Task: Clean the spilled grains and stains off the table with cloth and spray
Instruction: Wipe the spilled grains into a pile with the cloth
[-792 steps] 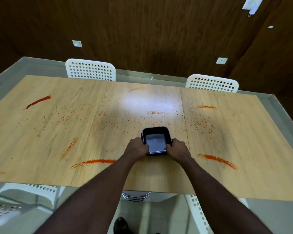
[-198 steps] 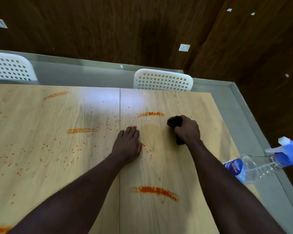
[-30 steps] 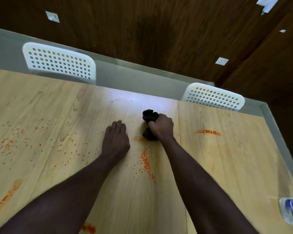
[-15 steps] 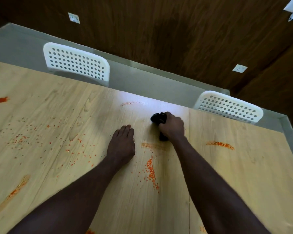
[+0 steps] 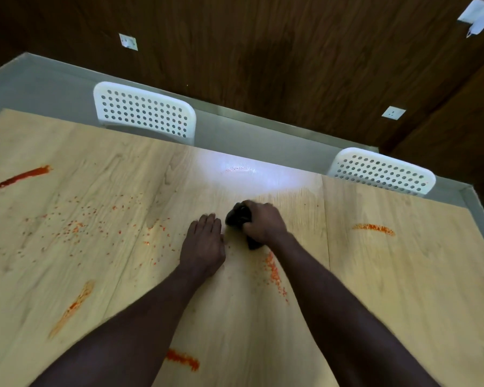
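one smear wiped away since half a second ago. now gripping the bunched cloth [image 5: 236, 216] in the right hand [image 5: 264, 223], fingers curled round it, just right of the left hand [image 5: 204, 247], pressed flat and straight-fingered on the table [image 5: 403, 275]. still got grains [image 5: 274, 275] right of that hand to sweep.

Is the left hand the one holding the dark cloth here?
No, the left hand lies flat on the table with straight fingers, while the right hand grips the dark cloth beside it.

2 hands [image 5: 204, 244] [image 5: 263, 222], 1 black cloth [image 5: 238, 216], 1 wooden table [image 5: 403, 275], 2 white chairs [image 5: 144, 111] [image 5: 380, 170], 2 wall sockets [image 5: 128, 41] [image 5: 393, 112], 5 red stains [image 5: 20, 178] [image 5: 70, 308] [image 5: 182, 358] [image 5: 373, 229] [image 5: 236, 169], countless scattered grains [image 5: 274, 272].
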